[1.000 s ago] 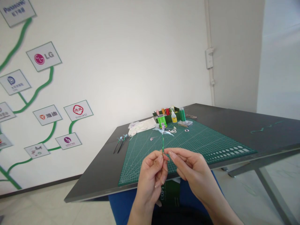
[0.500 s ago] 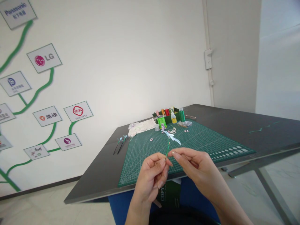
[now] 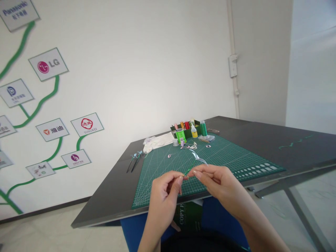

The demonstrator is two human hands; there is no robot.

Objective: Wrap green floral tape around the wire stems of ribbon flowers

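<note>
A thin artificial flower stem [image 3: 193, 163] wrapped in green rises between my hands above the mat's near part. At its upper end are narrow, pale blue-white petals [image 3: 195, 156]. My left hand [image 3: 166, 190] is closed in a pinch on the lower stem, thumb against forefinger. My right hand [image 3: 216, 180] comes in from the right with thumb and forefinger pinched beside the stem. A bit of bright green shows between the fingertips of both hands. What the right fingertips grip is too small to tell.
A green cutting mat [image 3: 157, 185] covers the dark table [image 3: 110, 189]. Toward the back stand a green can [image 3: 181, 135], a glue bottle [image 3: 194, 131], a green thread spool [image 3: 203, 128] and scissors [image 3: 193, 146]. Blue flower stems [image 3: 134, 161] lie at left, near white material [image 3: 159, 141].
The flower stem has tilted to the right, and its petals have dropped lower and turned. My left hand has shifted slightly left and rotated; my right hand has moved slightly left.
</note>
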